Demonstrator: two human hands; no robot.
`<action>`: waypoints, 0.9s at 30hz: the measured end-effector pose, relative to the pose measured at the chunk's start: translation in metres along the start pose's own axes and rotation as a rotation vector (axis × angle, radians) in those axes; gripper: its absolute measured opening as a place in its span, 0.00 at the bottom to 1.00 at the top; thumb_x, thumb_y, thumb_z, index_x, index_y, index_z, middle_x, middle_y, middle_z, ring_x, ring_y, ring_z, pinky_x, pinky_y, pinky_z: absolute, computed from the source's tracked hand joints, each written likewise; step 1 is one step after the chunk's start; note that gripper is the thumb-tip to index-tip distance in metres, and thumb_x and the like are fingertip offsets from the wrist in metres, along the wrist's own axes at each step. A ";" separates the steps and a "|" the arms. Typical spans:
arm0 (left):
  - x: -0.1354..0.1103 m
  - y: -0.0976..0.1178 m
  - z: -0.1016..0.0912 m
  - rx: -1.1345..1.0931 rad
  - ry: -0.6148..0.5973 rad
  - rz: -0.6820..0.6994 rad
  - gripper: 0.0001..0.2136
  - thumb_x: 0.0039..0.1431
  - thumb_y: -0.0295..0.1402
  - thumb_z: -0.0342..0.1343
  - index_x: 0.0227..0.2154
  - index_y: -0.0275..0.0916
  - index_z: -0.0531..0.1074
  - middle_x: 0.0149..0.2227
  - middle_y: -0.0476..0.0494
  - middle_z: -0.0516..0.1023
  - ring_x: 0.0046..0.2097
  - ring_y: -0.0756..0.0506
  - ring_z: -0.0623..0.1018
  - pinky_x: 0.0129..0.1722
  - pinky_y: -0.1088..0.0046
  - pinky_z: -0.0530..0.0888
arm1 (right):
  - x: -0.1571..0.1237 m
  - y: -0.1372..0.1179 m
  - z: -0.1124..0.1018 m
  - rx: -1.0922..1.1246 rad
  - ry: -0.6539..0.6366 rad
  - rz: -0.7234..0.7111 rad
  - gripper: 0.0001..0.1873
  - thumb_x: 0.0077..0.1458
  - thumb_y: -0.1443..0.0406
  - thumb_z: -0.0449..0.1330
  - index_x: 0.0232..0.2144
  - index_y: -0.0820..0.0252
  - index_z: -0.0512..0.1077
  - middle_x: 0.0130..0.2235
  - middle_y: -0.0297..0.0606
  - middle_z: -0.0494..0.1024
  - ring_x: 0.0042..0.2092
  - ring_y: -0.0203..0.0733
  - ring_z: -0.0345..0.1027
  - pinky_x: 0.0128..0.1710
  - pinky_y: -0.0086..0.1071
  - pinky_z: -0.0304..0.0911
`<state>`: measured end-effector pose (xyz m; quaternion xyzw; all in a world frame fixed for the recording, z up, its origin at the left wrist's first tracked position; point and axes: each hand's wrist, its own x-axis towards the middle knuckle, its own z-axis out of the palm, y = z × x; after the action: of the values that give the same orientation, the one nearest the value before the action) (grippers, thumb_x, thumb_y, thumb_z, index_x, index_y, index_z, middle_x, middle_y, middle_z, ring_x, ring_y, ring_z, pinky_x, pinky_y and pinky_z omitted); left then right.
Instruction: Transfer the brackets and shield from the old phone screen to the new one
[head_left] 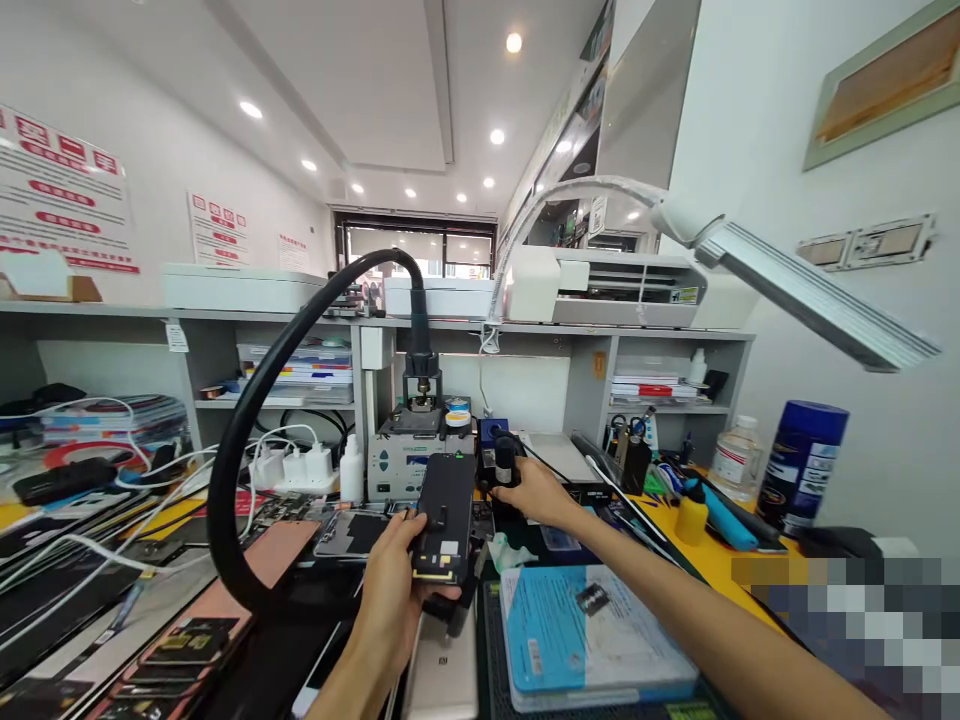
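Observation:
My left hand grips a black phone screen panel, back side up, with a flex cable and a yellow-edged tab at its lower end. The panel is held upright over the bench centre. My right hand reaches forward and closes on a small black cylindrical tool standing just right of the panel. A grey heating station stands behind the panel, with a thick black hose arching from it to the left.
A blue booklet lies on a dark mat at the front right. Copper-coloured pad, phone parts and cables cover the left. Yellow bottle, blue spray can and a lamp arm are at right. Shelves run along the back.

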<state>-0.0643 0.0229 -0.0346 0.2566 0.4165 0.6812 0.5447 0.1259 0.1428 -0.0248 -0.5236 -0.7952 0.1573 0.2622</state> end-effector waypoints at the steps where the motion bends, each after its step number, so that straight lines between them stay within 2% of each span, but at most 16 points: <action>1: 0.001 0.000 -0.001 0.000 -0.013 -0.006 0.07 0.56 0.28 0.55 0.39 0.39 0.69 0.27 0.47 0.75 0.23 0.45 0.78 0.13 0.74 0.72 | -0.004 -0.001 -0.002 0.003 -0.013 -0.024 0.16 0.64 0.61 0.60 0.51 0.62 0.71 0.51 0.41 0.75 0.46 0.47 0.73 0.45 0.44 0.72; 7: -0.001 0.002 -0.003 -0.005 -0.096 -0.018 0.09 0.53 0.27 0.59 0.37 0.38 0.69 0.28 0.45 0.78 0.26 0.41 0.81 0.12 0.71 0.75 | -0.030 -0.007 -0.016 0.032 -0.002 -0.114 0.15 0.64 0.60 0.60 0.49 0.62 0.71 0.49 0.41 0.76 0.45 0.45 0.73 0.44 0.43 0.72; 11: 0.000 0.003 -0.004 -0.023 -0.127 -0.038 0.08 0.53 0.25 0.58 0.37 0.38 0.69 0.29 0.44 0.79 0.26 0.40 0.82 0.13 0.70 0.76 | -0.043 -0.009 -0.030 0.150 0.070 -0.121 0.12 0.63 0.60 0.61 0.42 0.64 0.73 0.40 0.36 0.77 0.37 0.40 0.73 0.37 0.37 0.71; 14: 0.001 0.004 -0.007 -0.050 -0.161 -0.072 0.08 0.55 0.25 0.57 0.37 0.39 0.68 0.29 0.44 0.80 0.26 0.39 0.82 0.12 0.70 0.75 | -0.056 -0.014 -0.043 0.318 0.173 -0.096 0.11 0.58 0.60 0.65 0.35 0.63 0.72 0.31 0.32 0.76 0.30 0.37 0.71 0.30 0.32 0.69; 17: -0.001 0.005 -0.007 -0.080 -0.223 -0.130 0.08 0.56 0.27 0.57 0.38 0.38 0.67 0.30 0.41 0.80 0.28 0.37 0.83 0.10 0.71 0.74 | -0.073 -0.017 -0.060 0.536 0.299 -0.036 0.14 0.53 0.57 0.67 0.33 0.61 0.70 0.25 0.32 0.75 0.24 0.39 0.70 0.24 0.32 0.68; 21: -0.010 0.003 -0.003 -0.120 -0.333 -0.196 0.14 0.56 0.28 0.59 0.45 0.38 0.67 0.36 0.38 0.82 0.34 0.34 0.84 0.12 0.68 0.76 | -0.090 -0.012 -0.082 0.841 0.462 0.042 0.18 0.52 0.53 0.65 0.33 0.59 0.68 0.26 0.36 0.75 0.26 0.41 0.71 0.25 0.34 0.71; 24: -0.016 -0.001 0.005 -0.131 -0.401 -0.241 0.18 0.57 0.30 0.57 0.51 0.37 0.67 0.40 0.36 0.82 0.39 0.32 0.83 0.13 0.67 0.77 | -0.095 -0.005 -0.090 1.048 0.467 0.054 0.20 0.46 0.54 0.70 0.32 0.59 0.68 0.29 0.37 0.74 0.28 0.41 0.71 0.26 0.33 0.71; 27: -0.017 -0.004 0.017 -0.101 -0.445 -0.302 0.21 0.57 0.32 0.56 0.53 0.31 0.67 0.40 0.30 0.82 0.41 0.31 0.83 0.13 0.67 0.77 | -0.097 -0.002 -0.089 1.185 0.444 0.043 0.21 0.41 0.56 0.73 0.28 0.59 0.66 0.27 0.34 0.72 0.26 0.38 0.69 0.24 0.31 0.69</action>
<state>-0.0438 0.0116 -0.0271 0.3075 0.2854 0.5392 0.7303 0.2067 0.0515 0.0238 -0.3254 -0.4891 0.4639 0.6631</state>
